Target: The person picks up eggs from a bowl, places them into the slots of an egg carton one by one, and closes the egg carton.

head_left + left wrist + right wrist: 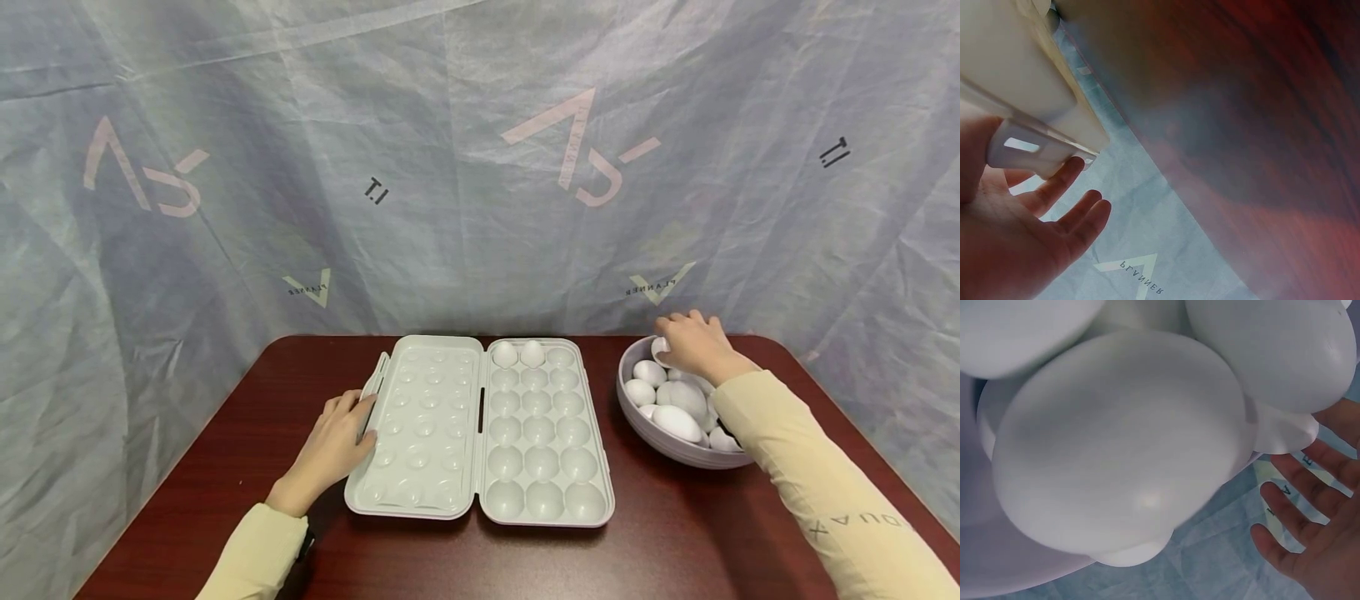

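Two eggs [517, 354] sat in the tray [546, 508].
Your left hand [333, 446] touched the lid [416, 492], fingers straight; your right hand [693, 346] curled on an egg [660, 350] in the bowl [675, 450].

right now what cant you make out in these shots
- Head view: whether the right hand actually grips an egg; its fingers hide the contact.
- Head view: how many eggs lie in the bowl; hand and sleeve cover some.
- Left wrist view: the egg tray is blurred and cut off by the frame edge.

Glossy dark wood table [675, 533], matt plastic egg tray [480, 500], smooth white eggs [677, 422].
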The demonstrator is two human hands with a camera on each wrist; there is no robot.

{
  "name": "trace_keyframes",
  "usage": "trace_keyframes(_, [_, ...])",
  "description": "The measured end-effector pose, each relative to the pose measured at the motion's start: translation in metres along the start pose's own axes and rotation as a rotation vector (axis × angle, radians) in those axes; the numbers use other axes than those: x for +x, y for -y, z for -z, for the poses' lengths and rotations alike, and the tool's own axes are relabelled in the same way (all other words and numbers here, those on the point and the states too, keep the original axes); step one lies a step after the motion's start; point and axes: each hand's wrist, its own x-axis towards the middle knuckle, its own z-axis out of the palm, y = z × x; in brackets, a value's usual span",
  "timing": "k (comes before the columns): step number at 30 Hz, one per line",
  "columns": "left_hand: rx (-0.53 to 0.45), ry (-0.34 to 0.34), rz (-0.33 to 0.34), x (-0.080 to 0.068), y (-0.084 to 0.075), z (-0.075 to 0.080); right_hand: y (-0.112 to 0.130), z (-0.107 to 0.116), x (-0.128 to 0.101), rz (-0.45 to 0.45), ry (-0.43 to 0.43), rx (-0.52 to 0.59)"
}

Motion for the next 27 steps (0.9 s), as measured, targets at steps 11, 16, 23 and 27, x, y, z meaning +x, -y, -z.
trace_keyframes(11, [0.004, -0.016, -0.005, -0.0008, -0.0009, -0.0009, 0.0019, -0.004, 0.0004, 0.001, 0.029, -0.044])
trace_keyframes(16, [0.006, -0.03, -0.009, -0.0009, -0.0006, -0.0013, 0.001, -0.0047, 0.0016, 0.001, 0.035, -0.052])
trace_keyframes(23, [0.003, -0.012, 0.004, -0.0013, -0.0012, -0.0008, -0.0006, -0.0054, 0.0022, 0.015, 0.034, -0.06])
trace_keyframes(27, [0.007, -0.016, 0.004, -0.0012, -0.0019, -0.0007, -0.002, -0.0049, 0.0016, 0.017, 0.027, -0.049])
